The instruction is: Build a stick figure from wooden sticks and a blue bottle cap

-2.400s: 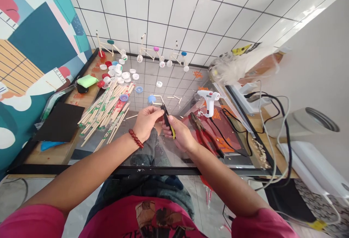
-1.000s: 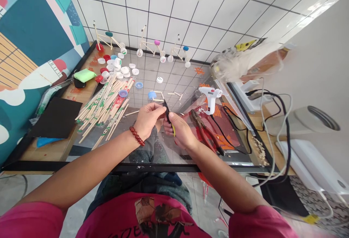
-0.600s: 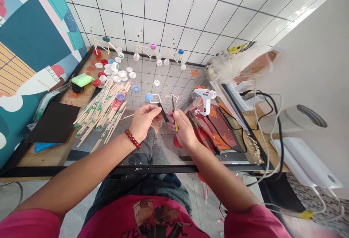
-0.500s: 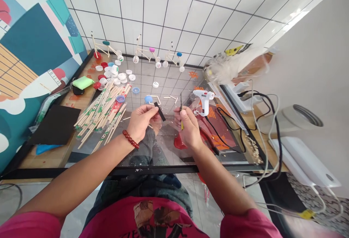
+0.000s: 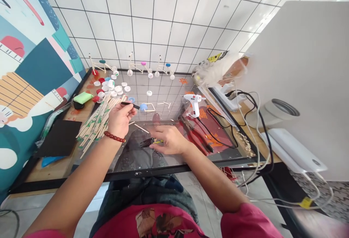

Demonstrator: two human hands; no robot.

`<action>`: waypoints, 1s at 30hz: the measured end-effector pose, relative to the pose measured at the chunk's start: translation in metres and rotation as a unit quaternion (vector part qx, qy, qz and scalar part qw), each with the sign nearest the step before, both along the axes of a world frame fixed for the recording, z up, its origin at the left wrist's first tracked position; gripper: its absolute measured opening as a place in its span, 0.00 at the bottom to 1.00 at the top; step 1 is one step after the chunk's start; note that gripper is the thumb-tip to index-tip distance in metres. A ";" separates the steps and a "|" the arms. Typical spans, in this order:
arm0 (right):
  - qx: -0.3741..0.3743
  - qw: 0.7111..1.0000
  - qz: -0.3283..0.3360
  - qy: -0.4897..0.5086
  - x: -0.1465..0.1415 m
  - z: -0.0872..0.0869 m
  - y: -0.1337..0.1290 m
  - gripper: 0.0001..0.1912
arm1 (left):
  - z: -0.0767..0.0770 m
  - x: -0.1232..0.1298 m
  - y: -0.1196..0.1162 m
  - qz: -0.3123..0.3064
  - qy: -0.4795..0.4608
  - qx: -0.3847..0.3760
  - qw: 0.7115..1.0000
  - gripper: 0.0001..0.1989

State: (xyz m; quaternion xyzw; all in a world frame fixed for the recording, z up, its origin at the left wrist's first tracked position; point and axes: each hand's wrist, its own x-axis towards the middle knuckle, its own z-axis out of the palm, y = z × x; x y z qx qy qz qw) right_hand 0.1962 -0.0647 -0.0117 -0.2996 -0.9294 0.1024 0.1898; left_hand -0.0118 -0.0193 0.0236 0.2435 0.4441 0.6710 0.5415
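Note:
Between the thumb and fingers of my left hand (image 5: 120,120) is a thin black strip (image 5: 134,105), held above the glass table near the sticks. My right hand (image 5: 170,140) is low over the table's front part, its fingers around a small tool with yellow on it (image 5: 159,142); the tool's dark end points left. A light wooden stick (image 5: 142,128) lies just beyond that tool. Behind the hands, a blue cap (image 5: 143,107) touches a small frame of sticks (image 5: 153,110). Short stick pieces (image 5: 164,103) lie to its right.
A pile of wrapped chopsticks (image 5: 95,121) and bottle caps (image 5: 118,89) are on the left, beside a black sheet (image 5: 59,138). Three stick models stand by the wall. On the right are a white glue gun (image 5: 194,103), red-handled pliers (image 5: 197,138) and cables.
My left hand has moved left with the black strip. My right hand has come down and left with the tool, turning it sideways near the table surface. The camera view has shifted.

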 end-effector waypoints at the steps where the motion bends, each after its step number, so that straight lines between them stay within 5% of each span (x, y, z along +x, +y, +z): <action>1: 0.004 1.000 -0.002 -0.002 0.000 0.000 0.000 0.13 | 0.000 0.002 -0.001 -0.012 0.004 -0.006 1.000 0.14; 6: 0.006 1.000 0.001 -0.017 -0.001 0.001 -0.001 0.13 | 0.000 0.006 -0.008 -0.097 0.092 -0.036 0.990 0.16; 11: -0.006 1.000 0.026 0.003 -0.003 0.003 -0.001 0.16 | -0.006 0.007 -0.014 -0.215 0.264 -0.024 0.940 0.12; 16: -0.008 0.999 0.023 0.028 -0.003 0.007 0.000 0.20 | -0.009 0.006 -0.016 -0.266 0.334 -0.009 0.904 0.06; 19: -0.002 0.996 -0.054 0.071 0.000 0.006 0.003 0.17 | -0.003 -0.002 -0.012 -0.218 0.329 0.007 0.919 0.08; 24: -0.014 0.984 -0.158 0.083 -0.002 -0.002 0.011 0.11 | 0.009 -0.020 0.001 -0.032 0.255 0.054 0.965 0.09; 30: -0.015 0.988 -0.154 -0.028 -0.032 0.004 0.015 0.15 | 0.009 -0.025 0.007 -0.015 0.223 0.042 0.974 0.14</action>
